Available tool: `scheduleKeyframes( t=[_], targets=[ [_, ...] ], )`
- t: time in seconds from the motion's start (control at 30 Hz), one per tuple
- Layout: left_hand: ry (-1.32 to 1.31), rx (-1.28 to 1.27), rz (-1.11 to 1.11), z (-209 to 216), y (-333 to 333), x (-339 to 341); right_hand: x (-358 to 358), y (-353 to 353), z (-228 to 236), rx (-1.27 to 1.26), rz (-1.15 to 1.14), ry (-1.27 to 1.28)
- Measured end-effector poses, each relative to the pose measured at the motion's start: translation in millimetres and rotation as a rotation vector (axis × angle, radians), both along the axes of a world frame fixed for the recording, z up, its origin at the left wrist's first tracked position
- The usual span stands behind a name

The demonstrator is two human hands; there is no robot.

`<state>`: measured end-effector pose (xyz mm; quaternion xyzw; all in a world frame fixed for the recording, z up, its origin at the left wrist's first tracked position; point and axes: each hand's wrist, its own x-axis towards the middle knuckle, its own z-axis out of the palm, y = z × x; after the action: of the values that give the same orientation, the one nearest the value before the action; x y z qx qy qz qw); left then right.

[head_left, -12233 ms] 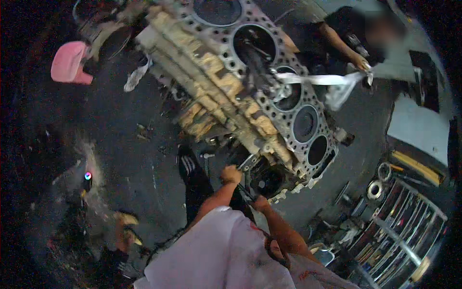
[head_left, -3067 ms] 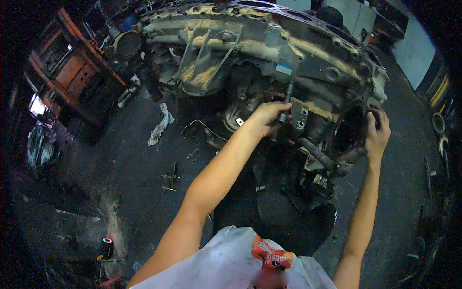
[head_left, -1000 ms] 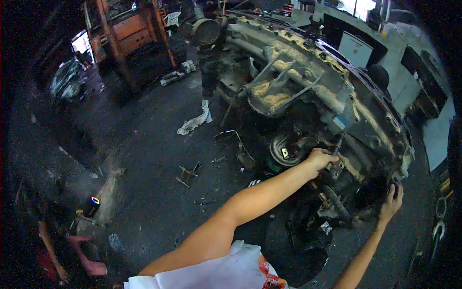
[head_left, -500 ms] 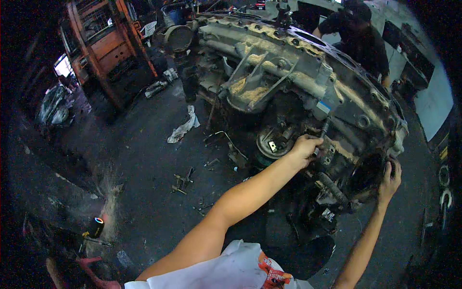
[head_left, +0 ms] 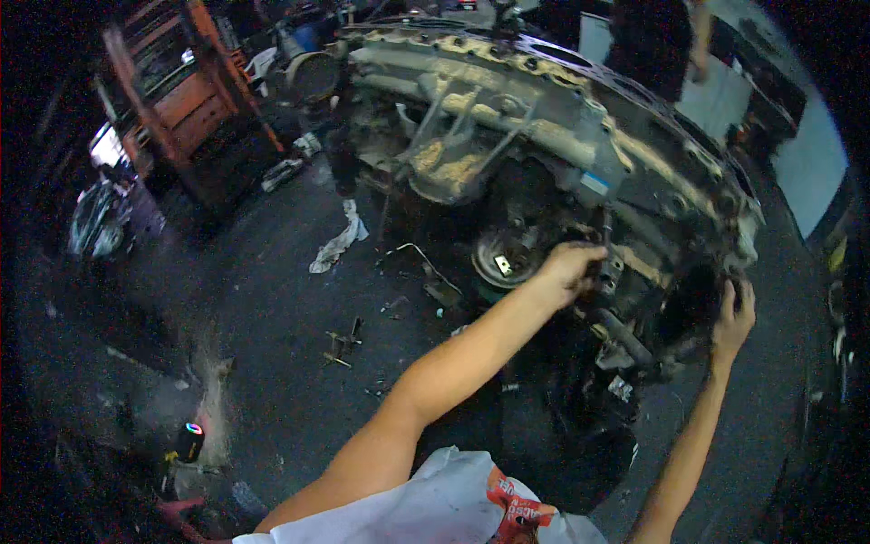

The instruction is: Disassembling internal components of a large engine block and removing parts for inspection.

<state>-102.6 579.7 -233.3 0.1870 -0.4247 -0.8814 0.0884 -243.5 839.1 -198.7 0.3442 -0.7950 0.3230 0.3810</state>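
Observation:
A large, greasy engine block (head_left: 507, 118) with sandy-coloured dirt on its ribs fills the upper right. My left hand (head_left: 573, 270) is closed round a dark rod-like tool (head_left: 607, 225) that stands up against the block's near side; its exact kind is hard to make out. Left of that hand sits a round pulley-like part (head_left: 489, 265) with a small pale tag. Lower down, a ribbed cylindrical part (head_left: 623, 334) juts out. At the block's right end my right hand (head_left: 734, 317) has its fingers curled on the edge by a dark opening, with the fingertips partly in shadow.
A person (head_left: 652, 45) in dark clothing stands behind the block. On the dark floor lie a crumpled rag (head_left: 339, 238), a bent thin rod (head_left: 424, 256) and several bolts (head_left: 340, 346). An orange machine frame (head_left: 186, 109) stands far left; a small lit speaker-like cylinder (head_left: 190, 442) is near left.
The view has shifted slightly, and the person behind has straightened up, an arm now hanging down. The tool in my left hand looks more upright. My right hand stays on the block's edge.

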Motion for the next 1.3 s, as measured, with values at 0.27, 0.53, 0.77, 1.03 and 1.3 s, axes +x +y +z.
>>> scheduleKeyframes(
  t=[0.27, 0.53, 0.77, 1.03, 1.3],
  targets=[
    [-0.056, -0.107, -0.04, 0.5, -0.7, -1.1, 2.4, -2.8, -0.7, -0.164, 0.029, -0.04],
    [-0.039, 0.151, -0.043, 0.3, -14.8, 5.4, 6.2, -2.8, 5.5, -0.121, 0.044, -0.095],
    [-0.176, -0.021, -0.004, 6.8, -11.7, 7.7, -0.8, -3.9, -1.4, -0.151, 0.025, -0.009],
    [0.054, -0.221, -0.062, -23.0, -7.2, 34.0, 0.6, -2.5, -1.2, -0.118, -0.004, -0.038],
    [0.088, -0.254, -0.308, -47.9, 17.8, 71.7, 31.7, -8.0, 22.7, -0.132, 0.001, -0.133]
  ],
)
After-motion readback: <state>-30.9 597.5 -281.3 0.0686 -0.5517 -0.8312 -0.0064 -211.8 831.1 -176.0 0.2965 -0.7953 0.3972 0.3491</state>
